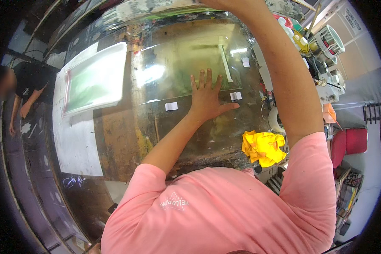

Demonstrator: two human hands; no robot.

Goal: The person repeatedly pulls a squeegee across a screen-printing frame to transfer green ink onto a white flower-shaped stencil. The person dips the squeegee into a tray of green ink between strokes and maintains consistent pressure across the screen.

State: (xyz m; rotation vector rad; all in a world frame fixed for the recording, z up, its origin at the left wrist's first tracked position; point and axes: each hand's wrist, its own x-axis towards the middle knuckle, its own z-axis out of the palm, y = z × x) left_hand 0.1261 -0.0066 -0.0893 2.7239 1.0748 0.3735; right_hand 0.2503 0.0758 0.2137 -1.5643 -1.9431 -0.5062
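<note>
Head view: nearest is the person's pink short-sleeved shirt (pixel 224 207), close against the near edge of a dark wooden worktable (pixel 190 148) stained with paint. A crumpled bright-yellow cloth (pixel 263 148) lies on that edge, to the right. Further in, the left hand (pixel 205 99) lies palm down, its fingers fanned wide and straight, grasping nothing; the fingertips reach over the near border of a clear, glossy, flat sheet (pixel 169 67). This sheet lies on the middle of the worktable, catching bright reflections. Small folded white paper tabs (pixel 171 106) sit near it, one left of the left hand, one just beyond the thumb and another farther up on the right. Toward the sheet's right side runs a narrow pale strip (pixel 225 59). To the left, a pile of translucent, green-tinted film sheets (pixel 95 80) rests partly on large white paper (pixel 78 148). The right arm stretches beyond the strip to the upper border of the view, which cuts off the right hand (pixel 224 2); whether its fingers grasp anything cannot be told. Outermost are a silvery metal can (pixel 327 44) at the right and another person in dark clothing (pixel 31 80) at the left.
</note>
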